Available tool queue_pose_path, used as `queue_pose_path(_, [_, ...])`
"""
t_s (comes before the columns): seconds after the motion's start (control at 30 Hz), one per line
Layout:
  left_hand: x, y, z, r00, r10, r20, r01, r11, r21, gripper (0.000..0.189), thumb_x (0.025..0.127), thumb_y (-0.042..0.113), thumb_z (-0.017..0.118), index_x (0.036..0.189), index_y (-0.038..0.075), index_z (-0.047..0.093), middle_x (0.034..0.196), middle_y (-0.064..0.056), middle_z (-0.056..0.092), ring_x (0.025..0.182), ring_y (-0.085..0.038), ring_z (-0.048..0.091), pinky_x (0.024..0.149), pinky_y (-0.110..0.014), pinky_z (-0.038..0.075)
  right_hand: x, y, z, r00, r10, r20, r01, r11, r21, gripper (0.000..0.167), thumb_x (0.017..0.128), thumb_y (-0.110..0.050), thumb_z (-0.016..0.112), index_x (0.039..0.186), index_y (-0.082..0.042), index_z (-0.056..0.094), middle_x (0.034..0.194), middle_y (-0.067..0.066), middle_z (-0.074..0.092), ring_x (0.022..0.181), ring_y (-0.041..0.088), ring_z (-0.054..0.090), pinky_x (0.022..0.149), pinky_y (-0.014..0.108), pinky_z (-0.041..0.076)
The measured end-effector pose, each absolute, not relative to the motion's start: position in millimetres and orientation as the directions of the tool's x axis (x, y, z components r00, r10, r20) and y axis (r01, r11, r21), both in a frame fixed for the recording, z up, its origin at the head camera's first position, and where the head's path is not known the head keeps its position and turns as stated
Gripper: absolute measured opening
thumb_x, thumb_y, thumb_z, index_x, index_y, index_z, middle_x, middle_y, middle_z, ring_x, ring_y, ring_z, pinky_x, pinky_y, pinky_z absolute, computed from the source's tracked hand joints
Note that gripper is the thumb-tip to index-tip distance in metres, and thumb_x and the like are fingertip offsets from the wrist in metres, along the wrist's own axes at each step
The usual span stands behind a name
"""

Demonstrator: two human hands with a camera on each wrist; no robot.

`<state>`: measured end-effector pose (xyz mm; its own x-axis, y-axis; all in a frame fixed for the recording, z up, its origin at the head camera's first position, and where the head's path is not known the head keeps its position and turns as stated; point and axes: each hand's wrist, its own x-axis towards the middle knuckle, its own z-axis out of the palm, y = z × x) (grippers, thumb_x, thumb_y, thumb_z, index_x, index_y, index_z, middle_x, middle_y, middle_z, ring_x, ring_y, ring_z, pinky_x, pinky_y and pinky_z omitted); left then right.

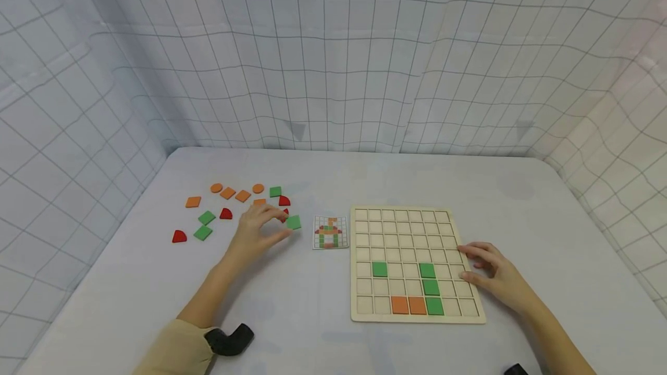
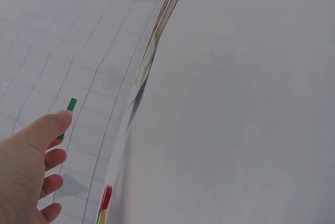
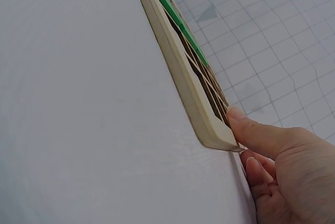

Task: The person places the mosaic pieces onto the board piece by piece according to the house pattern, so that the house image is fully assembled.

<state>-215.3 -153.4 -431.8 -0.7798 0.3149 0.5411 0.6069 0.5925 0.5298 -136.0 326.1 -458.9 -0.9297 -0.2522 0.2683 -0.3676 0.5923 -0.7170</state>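
Observation:
In the head view my left hand (image 1: pixel 257 230) pinches a green square tile (image 1: pixel 293 222) between thumb and fingers, just left of a small pattern card (image 1: pixel 330 232). The left wrist view shows this tile (image 2: pixel 73 103) edge-on at the thumb tip. My right hand (image 1: pixel 497 276) holds the right edge of a pale wooden grid board (image 1: pixel 417 322). In the right wrist view its thumb lies on the board's rim (image 3: pixel 183 93), the other fingers curled beside the edge. Several green tiles (image 1: pixel 431 287) and two orange square tiles (image 1: pixel 399 305) sit in the board's lower cells.
Loose tiles lie on the white table (image 1: pixel 292 317) at the left: orange circles (image 1: pixel 216 188), orange squares (image 1: pixel 193 202), green squares (image 1: pixel 203 232) and red quarter-rounds (image 1: pixel 179 236). Some are partly hidden behind the left hand. A checked white curtain (image 1: pixel 344 74) encloses the table's back and sides.

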Motion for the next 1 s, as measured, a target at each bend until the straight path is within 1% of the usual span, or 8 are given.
queue_pose_path(0.13, [-206.7, -127.0, -431.2, -0.764, 0.366, 0.531, 0.635, 0.576, 0.515, 0.028, 0.069, 0.017, 0.080, 0.092, 0.010, 0.067, 0.093, -0.002, 0.060, 0.092, -0.021, 0.051, 0.082, -0.045, 0.036, -133.2, 320.0, -450.2, -0.927, -0.254, 0.275, -0.374, 0.594, -0.713, 0.049, 0.074, 0.001, 0.072, 0.119, 0.003, 0.056, 0.117, 0.011, 0.047, 0.097, -0.001, 0.046, 0.078, 0.007, 0.037])
queue_pose_path(0.3, [-194.7, -95.9, -434.8, -0.739, 0.418, 0.529, 0.667, 0.564, 0.487, 0.029, 0.068, 0.020, 0.080, 0.093, 0.011, 0.068, 0.093, 0.000, 0.060, 0.091, -0.018, 0.050, 0.078, -0.038, 0.038, -126.5, 306.6, -430.0, -0.925, -0.254, 0.284, -0.381, 0.591, -0.711, 0.045, 0.073, 0.005, 0.071, 0.115, 0.009, 0.056, 0.113, 0.017, 0.048, 0.096, 0.000, 0.047, 0.078, 0.007, 0.037])
queue_pose_path(0.43, [-185.8, -74.9, -441.5, -0.708, 0.451, 0.543, 0.702, 0.535, 0.470, 0.030, 0.067, 0.022, 0.081, 0.093, 0.014, 0.067, 0.094, 0.003, 0.059, 0.089, -0.015, 0.049, 0.077, -0.035, 0.038, -129.7, 312.9, -440.2, -0.924, -0.253, 0.285, -0.381, 0.589, -0.713, 0.046, 0.072, 0.005, 0.071, 0.116, 0.007, 0.056, 0.114, 0.016, 0.047, 0.097, 0.000, 0.046, 0.078, 0.007, 0.037])
queue_pose_path(0.5, [-180.9, -65.5, -444.2, -0.693, 0.470, 0.547, 0.718, 0.519, 0.464, 0.028, 0.068, 0.024, 0.080, 0.092, 0.015, 0.067, 0.095, 0.003, 0.058, 0.092, -0.015, 0.050, 0.077, -0.035, 0.038, -132.2, 318.1, -448.1, -0.925, -0.252, 0.283, -0.379, 0.590, -0.713, 0.048, 0.072, 0.004, 0.072, 0.118, 0.005, 0.056, 0.116, 0.014, 0.047, 0.099, -0.001, 0.046, 0.078, 0.006, 0.037])
queue_pose_path(0.6, [-173.9, -53.9, -448.5, -0.673, 0.497, 0.547, 0.738, 0.494, 0.460, 0.027, 0.070, 0.027, 0.079, 0.091, 0.016, 0.066, 0.096, 0.004, 0.058, 0.097, -0.016, 0.050, 0.081, -0.036, 0.038, -135.0, 323.2, -455.4, -0.926, -0.255, 0.278, -0.377, 0.585, -0.718, 0.049, 0.073, 0.001, 0.073, 0.120, 0.001, 0.056, 0.118, 0.010, 0.047, 0.100, -0.003, 0.045, 0.079, 0.006, 0.037])
queue_pose_path(0.77, [-163.3, -39.9, -453.2, -0.660, 0.549, 0.514, 0.752, 0.476, 0.456, 0.025, 0.072, 0.032, 0.076, 0.090, 0.017, 0.066, 0.094, 0.006, 0.057, 0.094, -0.013, 0.050, 0.088, -0.039, 0.038, -136.2, 325.8, -458.7, -0.925, -0.260, 0.276, -0.378, 0.567, -0.732, 0.049, 0.074, -0.004, 0.073, 0.121, -0.001, 0.056, 0.118, 0.009, 0.047, 0.100, -0.002, 0.045, 0.079, 0.007, 0.037])
queue_pose_path(0.93, [-155.6, -31.5, -455.1, -0.646, 0.587, 0.488, 0.763, 0.470, 0.444, 0.025, 0.073, 0.034, 0.075, 0.089, 0.018, 0.066, 0.093, 0.007, 0.056, 0.095, -0.012, 0.050, 0.093, -0.041, 0.036, -136.6, 326.1, -460.0, -0.924, -0.256, 0.284, -0.382, 0.579, -0.720, 0.050, 0.073, -0.001, 0.074, 0.120, 0.000, 0.057, 0.118, 0.009, 0.047, 0.098, -0.002, 0.046, 0.078, 0.006, 0.037])
queue_pose_path(1.0, [-153.6, -28.9, -455.6, -0.641, 0.597, 0.483, 0.767, 0.469, 0.437, 0.024, 0.073, 0.035, 0.075, 0.089, 0.018, 0.066, 0.093, 0.007, 0.056, 0.093, -0.011, 0.049, 0.092, -0.037, 0.037, -136.6, 326.2, -460.4, -0.924, -0.253, 0.288, -0.383, 0.583, -0.717, 0.051, 0.072, 0.000, 0.074, 0.120, 0.001, 0.057, 0.117, 0.009, 0.047, 0.097, -0.002, 0.047, 0.078, 0.006, 0.037])
